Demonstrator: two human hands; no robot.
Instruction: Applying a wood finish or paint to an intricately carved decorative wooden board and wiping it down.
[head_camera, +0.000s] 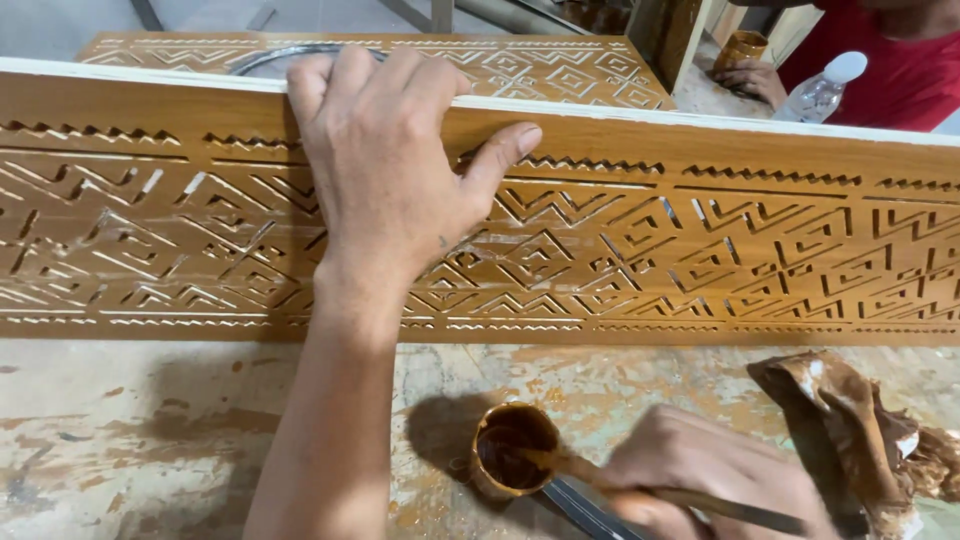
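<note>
Two hands: both bare, at work on a carved panel (620, 250) propped on edge across a stained bench (150, 440).
Left hand (385, 170): open, fingers spread, hooked over the top edge, steadying.
Right hand (700, 480): closed on a brush (600, 480), tip dipped in a small cup (510, 450) of brown stain.
Risks: panel tipping if the hold slackens; cup knocked over by the brush; drips pooling in grooves.
Panel look: orange-brown, geometric zigzag cuts, pale unstained patches at left.
Nearby: stained rag (850, 440) at right.
</note>
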